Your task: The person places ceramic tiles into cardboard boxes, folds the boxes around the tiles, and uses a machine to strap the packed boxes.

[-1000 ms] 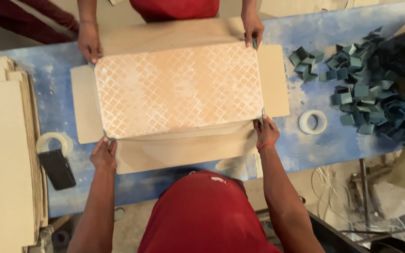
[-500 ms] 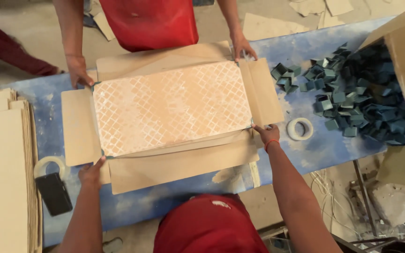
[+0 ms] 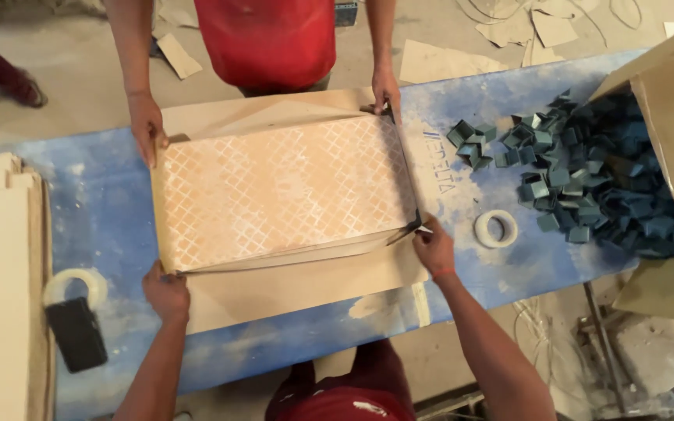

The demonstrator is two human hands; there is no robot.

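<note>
Peach-coloured tile stack (image 3: 282, 191) with a pale lattice pattern lies mid-table on a flattened cardboard sheet (image 3: 306, 284), over a blue work table (image 3: 103, 203). At seven o'clock of the stack, the left hand (image 3: 167, 292) pinches its near corner closed. At four o'clock, the right hand (image 3: 433, 248) grips the other near corner. Across the table, another person's hands (image 3: 147, 125) hold the far corners at ten and one o'clock. At three o'clock sit a white tape roll (image 3: 496, 228) and a heap of blue-green corner pieces (image 3: 579, 187).
</note>
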